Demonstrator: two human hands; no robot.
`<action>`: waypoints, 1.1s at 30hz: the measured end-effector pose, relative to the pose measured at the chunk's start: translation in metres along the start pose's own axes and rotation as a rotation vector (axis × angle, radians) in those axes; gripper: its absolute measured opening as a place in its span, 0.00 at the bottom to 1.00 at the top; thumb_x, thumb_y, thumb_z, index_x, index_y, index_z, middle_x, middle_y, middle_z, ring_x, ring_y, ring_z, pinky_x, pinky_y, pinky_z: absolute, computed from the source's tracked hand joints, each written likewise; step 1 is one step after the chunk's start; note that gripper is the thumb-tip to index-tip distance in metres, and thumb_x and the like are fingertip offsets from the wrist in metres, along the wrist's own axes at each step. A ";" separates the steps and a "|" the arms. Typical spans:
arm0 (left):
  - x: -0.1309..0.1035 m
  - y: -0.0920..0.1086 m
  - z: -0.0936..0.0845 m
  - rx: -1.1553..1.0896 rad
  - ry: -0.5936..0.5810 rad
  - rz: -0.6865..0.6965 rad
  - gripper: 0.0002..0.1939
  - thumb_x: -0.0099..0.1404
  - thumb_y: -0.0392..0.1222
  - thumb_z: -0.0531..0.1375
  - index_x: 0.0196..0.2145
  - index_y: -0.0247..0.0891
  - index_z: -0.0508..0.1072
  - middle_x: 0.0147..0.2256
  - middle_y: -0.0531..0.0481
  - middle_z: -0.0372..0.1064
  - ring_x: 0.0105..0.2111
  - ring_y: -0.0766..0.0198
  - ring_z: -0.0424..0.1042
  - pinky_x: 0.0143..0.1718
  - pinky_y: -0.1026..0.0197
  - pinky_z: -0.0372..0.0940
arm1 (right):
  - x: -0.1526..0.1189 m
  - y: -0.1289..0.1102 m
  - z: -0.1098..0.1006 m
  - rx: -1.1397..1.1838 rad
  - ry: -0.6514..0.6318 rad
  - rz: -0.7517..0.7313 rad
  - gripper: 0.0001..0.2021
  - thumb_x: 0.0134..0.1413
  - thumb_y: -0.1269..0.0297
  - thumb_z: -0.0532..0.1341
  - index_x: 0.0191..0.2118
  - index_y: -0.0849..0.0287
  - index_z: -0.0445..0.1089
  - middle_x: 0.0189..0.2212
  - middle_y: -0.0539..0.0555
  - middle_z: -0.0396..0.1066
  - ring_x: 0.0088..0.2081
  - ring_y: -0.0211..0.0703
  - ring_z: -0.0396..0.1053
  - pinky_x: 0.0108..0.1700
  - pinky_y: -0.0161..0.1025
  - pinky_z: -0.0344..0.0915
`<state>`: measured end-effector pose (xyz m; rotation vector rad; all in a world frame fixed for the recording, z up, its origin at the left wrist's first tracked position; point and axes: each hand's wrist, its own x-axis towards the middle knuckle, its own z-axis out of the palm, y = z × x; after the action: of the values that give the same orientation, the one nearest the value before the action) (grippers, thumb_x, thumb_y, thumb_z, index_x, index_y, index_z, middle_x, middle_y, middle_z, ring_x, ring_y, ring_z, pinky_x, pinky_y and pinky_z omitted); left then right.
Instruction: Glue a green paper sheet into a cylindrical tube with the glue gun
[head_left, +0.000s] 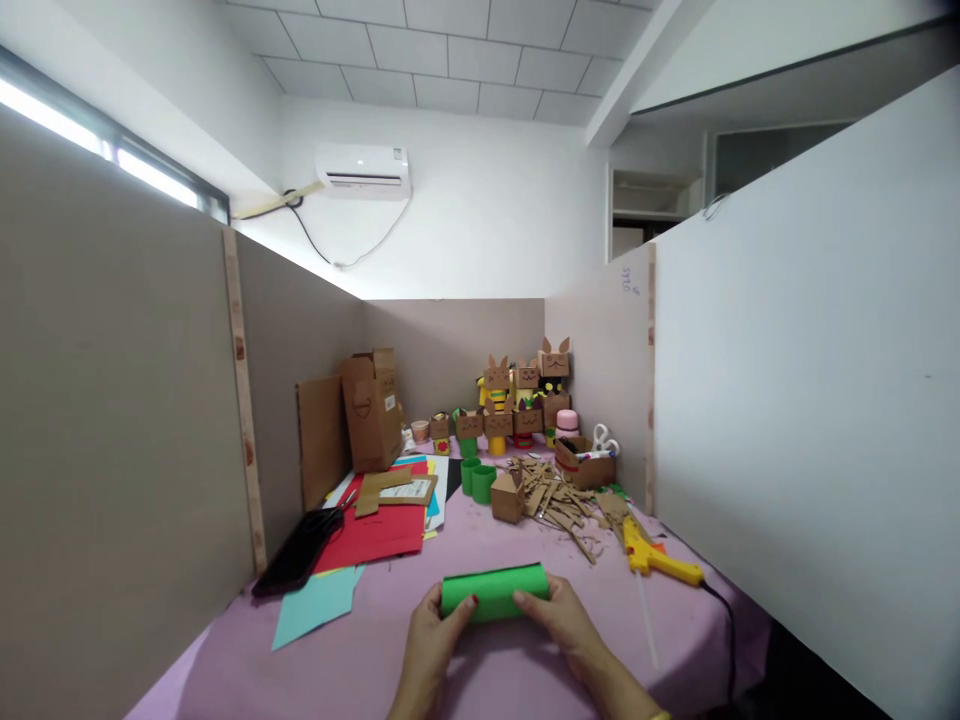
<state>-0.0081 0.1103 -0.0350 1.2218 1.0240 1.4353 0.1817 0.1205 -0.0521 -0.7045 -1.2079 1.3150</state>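
My left hand [429, 632] and my right hand [576, 626] each pinch one end of the green paper roll [493, 594]; it lies level between them, just over the near part of the pink cloth [517, 665]; my thumbs press on the front, and my other fingers go behind, where I cannot see them all; I think soft, even squeezing is best, because a hard pinch could dent it; both ends should turn together so it does not twist; a long edge runs along the top, and I cannot tell if it is stuck down

The light blue paper [315, 606] is on my left, and a thin clear stick [647, 622] is on my right; the yellow glue gun [664, 562] is near that stick; its black cord [729, 625] could snag my right arm if I swing wide; next come the red paper [375, 540], a little cardboard box [508, 498], and two green rings [482, 484] beside it; a messy heap of cardboard scraps [551, 495] would get in the way if I reached far; at the back stand cardboard animals [499, 420], near a tall brown box [371, 410]
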 end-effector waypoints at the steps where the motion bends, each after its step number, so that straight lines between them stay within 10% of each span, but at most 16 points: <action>1: 0.000 0.000 0.000 0.004 -0.005 -0.006 0.24 0.41 0.51 0.71 0.33 0.33 0.75 0.29 0.47 0.76 0.31 0.58 0.72 0.34 0.61 0.67 | -0.001 0.000 0.001 0.005 -0.021 0.014 0.18 0.34 0.54 0.73 0.33 0.61 0.78 0.26 0.53 0.77 0.29 0.44 0.71 0.38 0.40 0.63; 12: -0.005 0.003 -0.001 -0.050 -0.164 -0.089 0.25 0.43 0.52 0.70 0.35 0.32 0.77 0.33 0.43 0.78 0.34 0.53 0.75 0.37 0.56 0.68 | -0.007 -0.008 0.012 0.029 -0.066 -0.003 0.20 0.33 0.53 0.72 0.35 0.60 0.79 0.29 0.54 0.79 0.32 0.48 0.74 0.40 0.41 0.65; 33: -0.002 -0.005 -0.001 0.046 -0.083 -0.027 0.22 0.44 0.52 0.69 0.33 0.32 0.77 0.31 0.43 0.78 0.33 0.53 0.74 0.36 0.57 0.68 | -0.005 -0.001 0.008 0.013 0.026 -0.004 0.17 0.32 0.55 0.72 0.30 0.61 0.79 0.23 0.52 0.77 0.26 0.43 0.70 0.34 0.39 0.62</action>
<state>-0.0088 0.1093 -0.0407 1.2853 1.0185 1.3358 0.1757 0.1141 -0.0505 -0.7071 -1.1783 1.3062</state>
